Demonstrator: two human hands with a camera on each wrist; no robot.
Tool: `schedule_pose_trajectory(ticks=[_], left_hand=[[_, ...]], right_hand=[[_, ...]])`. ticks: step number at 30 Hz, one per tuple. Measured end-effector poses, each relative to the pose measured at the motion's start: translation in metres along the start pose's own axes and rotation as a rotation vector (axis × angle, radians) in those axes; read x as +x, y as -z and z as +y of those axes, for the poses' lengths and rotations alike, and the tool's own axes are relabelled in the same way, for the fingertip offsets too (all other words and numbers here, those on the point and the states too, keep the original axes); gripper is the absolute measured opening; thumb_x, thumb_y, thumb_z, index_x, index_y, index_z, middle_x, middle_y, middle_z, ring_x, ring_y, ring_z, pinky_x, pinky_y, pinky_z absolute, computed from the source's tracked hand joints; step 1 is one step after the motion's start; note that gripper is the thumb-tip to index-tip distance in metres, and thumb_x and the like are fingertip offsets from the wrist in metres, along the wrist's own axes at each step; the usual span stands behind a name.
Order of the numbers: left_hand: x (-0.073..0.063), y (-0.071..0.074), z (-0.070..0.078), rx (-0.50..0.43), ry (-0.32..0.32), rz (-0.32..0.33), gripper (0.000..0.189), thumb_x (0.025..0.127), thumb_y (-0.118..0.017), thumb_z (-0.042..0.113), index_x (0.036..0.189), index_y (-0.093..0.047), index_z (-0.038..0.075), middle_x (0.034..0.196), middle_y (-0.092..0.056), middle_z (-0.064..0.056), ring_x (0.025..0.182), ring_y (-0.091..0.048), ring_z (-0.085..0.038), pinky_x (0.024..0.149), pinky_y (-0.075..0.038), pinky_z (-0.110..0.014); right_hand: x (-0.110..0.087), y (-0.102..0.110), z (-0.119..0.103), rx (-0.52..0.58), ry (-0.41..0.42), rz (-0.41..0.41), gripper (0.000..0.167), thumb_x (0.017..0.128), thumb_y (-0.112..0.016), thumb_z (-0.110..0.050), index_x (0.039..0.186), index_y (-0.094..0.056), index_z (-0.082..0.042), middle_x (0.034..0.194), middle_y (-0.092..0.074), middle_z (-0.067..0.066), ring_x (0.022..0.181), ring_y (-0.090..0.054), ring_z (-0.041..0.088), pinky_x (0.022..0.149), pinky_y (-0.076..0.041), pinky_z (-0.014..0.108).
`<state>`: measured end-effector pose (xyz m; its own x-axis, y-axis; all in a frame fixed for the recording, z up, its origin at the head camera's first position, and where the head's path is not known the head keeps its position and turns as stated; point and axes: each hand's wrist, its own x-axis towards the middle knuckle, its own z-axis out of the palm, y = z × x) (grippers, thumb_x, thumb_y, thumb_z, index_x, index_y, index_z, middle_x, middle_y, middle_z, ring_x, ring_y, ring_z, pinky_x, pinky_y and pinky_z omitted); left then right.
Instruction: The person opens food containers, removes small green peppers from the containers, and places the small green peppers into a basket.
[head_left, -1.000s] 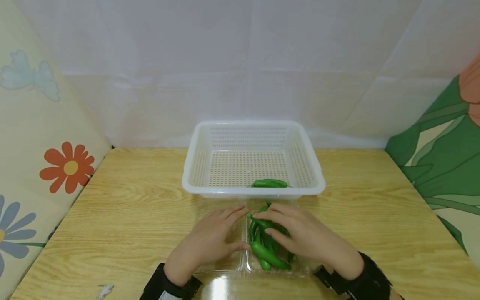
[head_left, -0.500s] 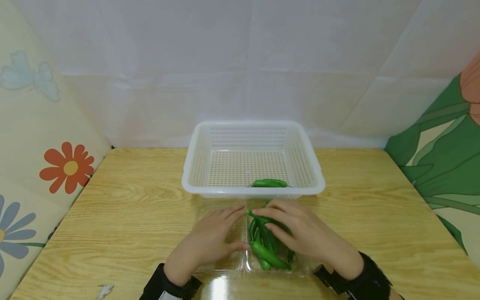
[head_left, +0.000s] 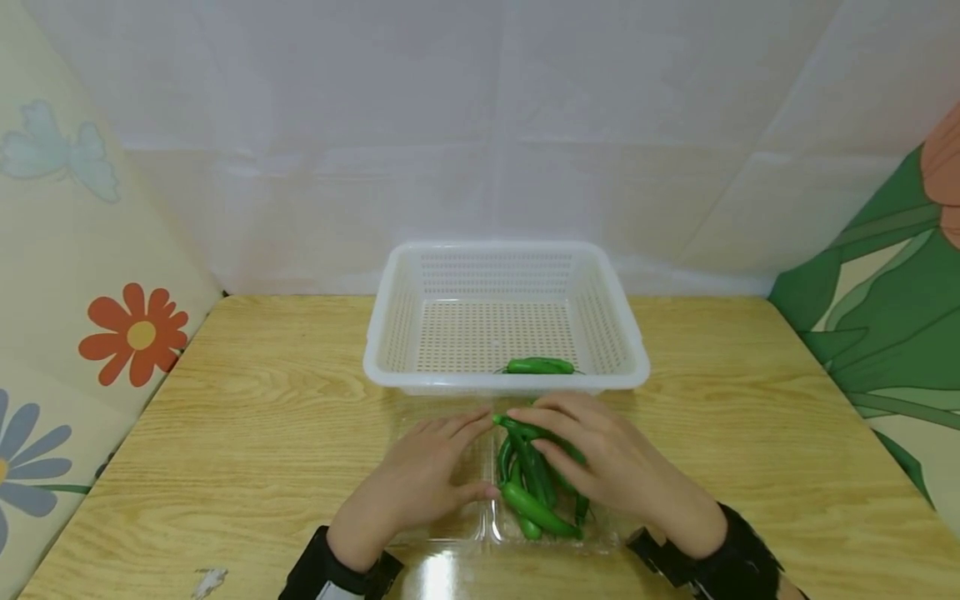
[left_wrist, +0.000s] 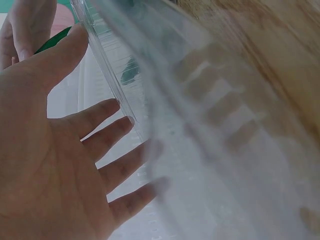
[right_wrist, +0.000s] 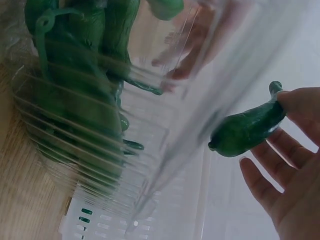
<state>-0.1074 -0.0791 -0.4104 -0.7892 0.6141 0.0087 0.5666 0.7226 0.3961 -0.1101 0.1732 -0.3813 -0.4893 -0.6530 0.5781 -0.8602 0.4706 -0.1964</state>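
My right hand [head_left: 600, 446] pinches a green chili pepper [right_wrist: 250, 131] between thumb and fingertips, over the right half of a clear plastic box [head_left: 486, 546]. Beneath it in that half lie several green chili peppers [head_left: 538, 510], some hidden by the right hand. My left hand [head_left: 420, 475] has its fingers spread over the box's left half, thumb near the middle ridge. In the left wrist view its fingertips [left_wrist: 114, 106] touch the edge of the clear plastic, and nothing is gripped.
A white perforated basket [head_left: 495, 382] stands just behind the box, with green chili pepper [head_left: 540, 366] at its near side. The wooden table [head_left: 285, 375] has a worn patch [head_left: 210, 582] at front left. Patterned panels flank both sides; a white cloth [head_left: 487, 150] hangs behind.
The right hand shifts slightly away from me, and the stem end of its chili pepper tips a little further the same way. My left hand stays in place.
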Motion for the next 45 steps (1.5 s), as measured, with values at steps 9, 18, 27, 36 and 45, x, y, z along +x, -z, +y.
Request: schedule_pose_trajectory(ticks=[9, 18, 27, 36, 45], left_hand=[[0.0, -0.001, 0.0, 0.004, 0.007, -0.003, 0.081, 0.088, -0.062, 0.061, 0.153, -0.039, 0.018, 0.159, -0.033, 0.001, 0.139, -0.041, -0.024, 0.114, -0.032, -0.051], [0.001, -0.002, -0.001, 0.007, 0.009, 0.001, 0.081, 0.088, -0.064, 0.06, 0.153, -0.039, 0.018, 0.158, -0.035, 0.001, 0.138, -0.041, -0.026, 0.114, -0.032, -0.051], [0.001, -0.003, -0.002, 0.004, 0.007, 0.003, 0.082, 0.087, -0.065, 0.059, 0.153, -0.039, 0.018, 0.158, -0.035, 0.001, 0.138, -0.042, -0.026, 0.113, -0.033, -0.051], [0.001, -0.002, -0.001, 0.001, 0.006, 0.001, 0.082, 0.087, -0.065, 0.059, 0.154, -0.037, 0.02, 0.158, -0.035, 0.001, 0.138, -0.042, -0.026, 0.114, -0.033, -0.051], [0.002, -0.003, -0.003, 0.003, 0.012, 0.001, 0.082, 0.087, -0.064, 0.06, 0.154, -0.038, 0.02, 0.158, -0.035, 0.001, 0.138, -0.041, -0.025, 0.114, -0.032, -0.051]], right_hand=[[0.003, 0.0, 0.0, -0.004, 0.034, 0.08, 0.038, 0.106, -0.046, -0.032, 0.123, -0.068, -0.007, 0.112, -0.065, 0.005, 0.1, -0.063, 0.021, 0.09, -0.052, 0.03], [0.009, -0.001, 0.002, -0.017, 0.172, 0.227, 0.03, 0.104, -0.051, -0.022, 0.113, -0.071, -0.002, 0.106, -0.067, 0.009, 0.092, -0.064, 0.023, 0.087, -0.052, 0.03], [0.012, 0.0, 0.004, -0.074, 0.193, 0.281, 0.031, 0.105, -0.049, -0.021, 0.108, -0.073, 0.0, 0.105, -0.068, 0.009, 0.094, -0.065, 0.027, 0.089, -0.051, 0.037], [0.012, 0.001, 0.004, -0.127, 0.172, 0.302, 0.031, 0.105, -0.049, -0.02, 0.107, -0.073, -0.002, 0.106, -0.07, 0.01, 0.097, -0.064, 0.03, 0.095, -0.048, 0.036], [0.013, 0.002, 0.007, -0.182, 0.146, 0.329, 0.032, 0.105, -0.049, -0.021, 0.104, -0.074, -0.001, 0.103, -0.07, 0.012, 0.095, -0.065, 0.031, 0.087, -0.051, 0.04]])
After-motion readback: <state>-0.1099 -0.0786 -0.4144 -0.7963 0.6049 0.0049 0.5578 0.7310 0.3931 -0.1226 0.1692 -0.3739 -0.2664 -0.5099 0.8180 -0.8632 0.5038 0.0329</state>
